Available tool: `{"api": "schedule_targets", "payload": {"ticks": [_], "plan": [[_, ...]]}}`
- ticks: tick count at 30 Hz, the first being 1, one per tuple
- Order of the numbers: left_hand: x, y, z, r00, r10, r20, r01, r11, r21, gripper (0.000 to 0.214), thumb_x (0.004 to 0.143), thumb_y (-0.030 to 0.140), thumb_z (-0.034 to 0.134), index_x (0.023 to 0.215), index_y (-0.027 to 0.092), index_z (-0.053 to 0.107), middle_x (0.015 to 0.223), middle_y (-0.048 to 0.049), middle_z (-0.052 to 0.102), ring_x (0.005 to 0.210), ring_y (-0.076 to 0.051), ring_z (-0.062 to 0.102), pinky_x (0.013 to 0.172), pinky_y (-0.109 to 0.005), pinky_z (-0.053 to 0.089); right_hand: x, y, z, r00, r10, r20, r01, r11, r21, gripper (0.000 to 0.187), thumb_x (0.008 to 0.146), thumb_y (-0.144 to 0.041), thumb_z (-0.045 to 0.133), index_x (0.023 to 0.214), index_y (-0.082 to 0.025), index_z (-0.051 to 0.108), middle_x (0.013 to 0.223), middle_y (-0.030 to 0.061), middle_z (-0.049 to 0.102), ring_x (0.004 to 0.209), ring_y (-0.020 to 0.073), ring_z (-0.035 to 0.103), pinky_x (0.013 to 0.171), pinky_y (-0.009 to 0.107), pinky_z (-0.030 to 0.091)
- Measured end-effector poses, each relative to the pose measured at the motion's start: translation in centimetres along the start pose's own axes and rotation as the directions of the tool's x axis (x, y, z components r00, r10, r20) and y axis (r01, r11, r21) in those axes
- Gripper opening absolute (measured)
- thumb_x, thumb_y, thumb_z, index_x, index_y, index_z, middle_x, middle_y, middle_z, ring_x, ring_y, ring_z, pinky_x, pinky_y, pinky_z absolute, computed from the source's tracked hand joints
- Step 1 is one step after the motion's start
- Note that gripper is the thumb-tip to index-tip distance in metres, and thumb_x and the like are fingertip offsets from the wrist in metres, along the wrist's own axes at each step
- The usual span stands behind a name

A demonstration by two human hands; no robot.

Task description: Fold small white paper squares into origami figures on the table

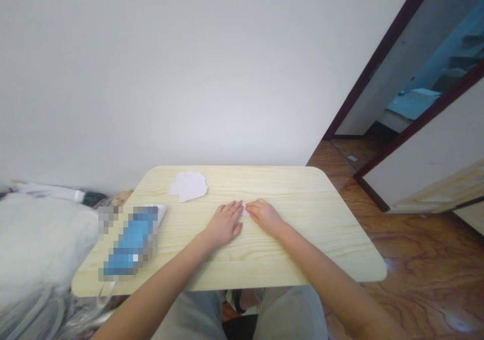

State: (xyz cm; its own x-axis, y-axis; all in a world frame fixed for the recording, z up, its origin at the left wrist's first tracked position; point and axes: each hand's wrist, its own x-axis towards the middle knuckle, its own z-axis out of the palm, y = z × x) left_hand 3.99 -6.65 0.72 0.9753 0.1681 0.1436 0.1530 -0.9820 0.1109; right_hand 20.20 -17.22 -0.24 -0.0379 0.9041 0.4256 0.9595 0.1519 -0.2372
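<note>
A small white piece of paper (245, 211) lies on the pale wooden table (302, 249), mostly covered by my fingers. My left hand (226, 222) rests on the tabletop with its fingers stretched out flat, fingertips at the paper's left edge and the thumb apart. From the other side, the fingers of my right hand (265, 216) are pressed together over the paper's right part, and the thumb is hidden. Farther back on the left is a loose pile of white paper pieces (190, 185).
At the table's left side lies a blurred-out blue-screened device, apparently a phone (130, 242), with a white cable (106, 292) running off the front edge. A white wall (227, 78) stands behind the table. Left is a pale cushion-like bundle (41, 244); right, wooden floor (427, 249) and a doorway.
</note>
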Motion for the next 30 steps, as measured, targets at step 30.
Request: {"api": "schedule_targets", "payload": {"ticks": [30], "plan": [[1.6, -0.2, -0.9, 0.998, -0.014, 0.066, 0.015, 1.0, -0.011, 0.05, 0.075, 0.018, 0.042, 0.124, 0.019, 0.04, 0.131, -0.0069, 0.043, 0.112, -0.023, 0.04, 0.087, -0.038, 0.032, -1.0, -0.1, -0.3, 0.974, 0.174, 0.147, -0.166, 0.984, -0.067, 0.026, 0.083, -0.008, 0.039, 0.103, -0.015, 0.052, 0.093, 0.0072, 0.059, 0.091, 0.0169, 0.051, 0.082, 0.029, 0.04]]}}
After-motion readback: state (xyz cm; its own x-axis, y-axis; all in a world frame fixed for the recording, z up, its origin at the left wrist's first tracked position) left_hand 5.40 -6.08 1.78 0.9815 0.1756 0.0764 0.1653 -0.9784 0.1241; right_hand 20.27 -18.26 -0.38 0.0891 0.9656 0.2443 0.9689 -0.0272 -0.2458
